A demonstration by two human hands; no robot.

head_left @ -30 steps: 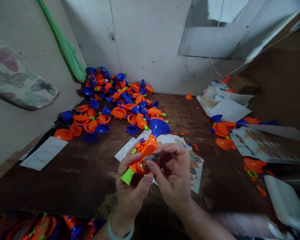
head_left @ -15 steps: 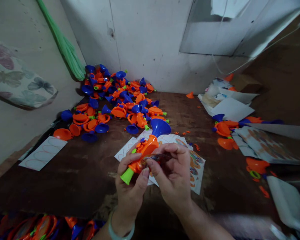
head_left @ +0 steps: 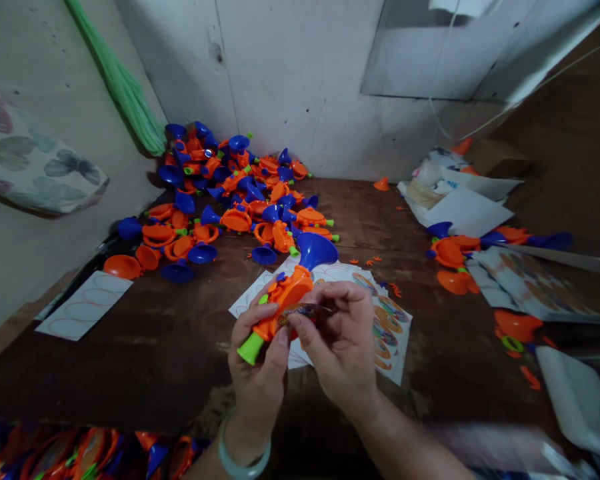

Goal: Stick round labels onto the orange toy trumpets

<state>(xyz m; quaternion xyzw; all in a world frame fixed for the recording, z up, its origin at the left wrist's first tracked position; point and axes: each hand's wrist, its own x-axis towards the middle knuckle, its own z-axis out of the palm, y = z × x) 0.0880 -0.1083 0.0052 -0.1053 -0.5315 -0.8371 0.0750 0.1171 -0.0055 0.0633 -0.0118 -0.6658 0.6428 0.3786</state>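
My left hand (head_left: 257, 360) is wrapped round a toy trumpet (head_left: 297, 283) with an orange body, a blue bell pointing up and away, and a lime green mouthpiece toward me. Between the thumb and fingers of my right hand (head_left: 343, 347) is a dark patterned oval sticker (head_left: 300, 311), held against the trumpet's flat orange side. My left thumb also lies at the sticker's near edge. Part of the sticker is hidden by my fingers. Under my hands, sticker sheets (head_left: 393, 333) are spread on the table, some with oval pictures and some showing only outlines.
A heap of toy trumpets (head_left: 240, 193) covers the back left of the brown table (head_left: 180, 353). One peeled sheet (head_left: 85, 305) lies at left. On the right are papers (head_left: 470, 210), more trumpet parts (head_left: 450, 253) and a stack of sticker sheets (head_left: 535, 280). More trumpets (head_left: 80, 457) sit below the front edge.
Both hands, with the trumpet and sticker, have shifted only slightly. The sticker stays against the trumpet's side. The whole view has tilted a little.
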